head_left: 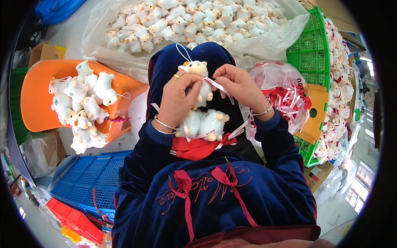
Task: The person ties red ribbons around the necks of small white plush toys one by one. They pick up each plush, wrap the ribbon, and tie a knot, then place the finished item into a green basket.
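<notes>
A white plush sheep (197, 68) with tan horns and a white hanging loop lies upright on my lap, belly up. My left hand (178, 93) is closed at its neck, thumb and forefinger pinching there; whether they also grip the ribbon is hidden. A narrow pale pink ribbon (222, 89) runs from the neck to the right, and my right hand (242, 87) pinches it near the sheep. Below, nearer my waist, more plush sheep (213, 122) with printed ribbons lie against a red cloth (194, 149).
An orange plastic chair (37, 99) at left holds several plush sheep (76, 93). Ahead, a clear plastic sheet (97, 35) holds a large heap of them. At right are a bag of red pieces and ribbons (287, 103) and a green crate (306, 47). A blue crate (89, 177) stands lower left.
</notes>
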The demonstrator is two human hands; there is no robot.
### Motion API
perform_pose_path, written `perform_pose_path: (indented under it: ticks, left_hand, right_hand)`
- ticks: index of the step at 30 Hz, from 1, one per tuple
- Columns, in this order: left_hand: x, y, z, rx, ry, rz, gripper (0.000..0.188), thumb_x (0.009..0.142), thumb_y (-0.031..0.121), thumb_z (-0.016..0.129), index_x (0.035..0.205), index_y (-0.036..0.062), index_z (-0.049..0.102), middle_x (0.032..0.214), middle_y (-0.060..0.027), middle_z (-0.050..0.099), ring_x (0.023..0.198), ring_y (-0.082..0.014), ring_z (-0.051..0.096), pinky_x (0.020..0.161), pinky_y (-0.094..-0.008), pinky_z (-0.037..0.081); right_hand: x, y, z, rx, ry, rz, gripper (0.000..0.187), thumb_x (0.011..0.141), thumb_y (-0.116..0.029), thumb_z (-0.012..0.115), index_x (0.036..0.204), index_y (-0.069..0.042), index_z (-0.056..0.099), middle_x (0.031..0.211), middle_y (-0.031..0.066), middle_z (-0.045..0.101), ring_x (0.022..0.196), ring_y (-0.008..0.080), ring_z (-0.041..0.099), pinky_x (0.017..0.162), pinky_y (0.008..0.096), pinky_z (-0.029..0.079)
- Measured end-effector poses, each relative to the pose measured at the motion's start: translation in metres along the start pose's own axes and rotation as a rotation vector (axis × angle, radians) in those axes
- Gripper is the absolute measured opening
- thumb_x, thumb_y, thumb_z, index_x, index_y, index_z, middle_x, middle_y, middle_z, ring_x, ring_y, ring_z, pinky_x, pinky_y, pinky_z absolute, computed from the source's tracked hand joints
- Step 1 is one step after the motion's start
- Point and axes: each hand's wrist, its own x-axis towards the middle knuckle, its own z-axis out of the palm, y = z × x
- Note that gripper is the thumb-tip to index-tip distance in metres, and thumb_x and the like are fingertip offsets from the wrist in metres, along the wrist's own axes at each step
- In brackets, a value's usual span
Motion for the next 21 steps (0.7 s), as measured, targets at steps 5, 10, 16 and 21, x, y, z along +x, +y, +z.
perform_pose_path:
  ticks: [5, 10, 16, 21]
  left_hand:
    - [0.000, -0.003, 0.001, -0.004, -0.004, -0.006, 0.007, 0.093, 0.003, 0.070, 0.100, 0.0003, 0.070, 0.090, -0.0098, 0.064, 0.072, -0.0183, 0.064, 0.064, -0.0286, 0.051]
    - [0.001, -0.002, 0.000, -0.006, -0.008, -0.018, 0.007, 0.093, 0.003, 0.070, 0.099, 0.0004, 0.070, 0.089, -0.0093, 0.063, 0.072, -0.0182, 0.063, 0.064, -0.0285, 0.050]
    - [0.002, -0.001, 0.001, -0.030, -0.004, -0.032, 0.005, 0.093, 0.004, 0.070, 0.097, 0.0005, 0.069, 0.088, -0.0088, 0.062, 0.072, -0.0176, 0.062, 0.064, -0.0291, 0.050]
    - [0.005, 0.002, 0.000, -0.025, -0.023, -0.073, 0.005, 0.093, 0.004, 0.070, 0.097, 0.0004, 0.068, 0.085, -0.0079, 0.060, 0.072, -0.0167, 0.061, 0.064, -0.0293, 0.049]
  right_hand:
    - [0.004, 0.006, -0.005, 0.063, -0.003, -0.144, 0.014, 0.103, -0.009, 0.058, 0.112, 0.001, 0.062, 0.089, 0.0043, 0.072, 0.080, 0.0096, 0.068, 0.073, 0.0230, 0.053]
    - [0.008, 0.001, -0.011, 0.077, -0.184, -0.199, 0.021, 0.103, -0.009, 0.060, 0.121, 0.002, 0.062, 0.097, 0.0076, 0.076, 0.089, 0.0112, 0.071, 0.079, 0.0233, 0.054]
    - [0.013, -0.010, -0.008, 0.151, -0.329, -0.146, 0.032, 0.102, -0.009, 0.063, 0.132, 0.002, 0.060, 0.098, 0.0088, 0.077, 0.088, 0.0115, 0.072, 0.075, 0.0225, 0.054]
    - [0.016, -0.006, -0.001, 0.212, -0.234, -0.146, 0.025, 0.101, -0.008, 0.064, 0.124, 0.002, 0.064, 0.098, 0.0085, 0.075, 0.087, 0.0120, 0.071, 0.075, 0.0241, 0.056]
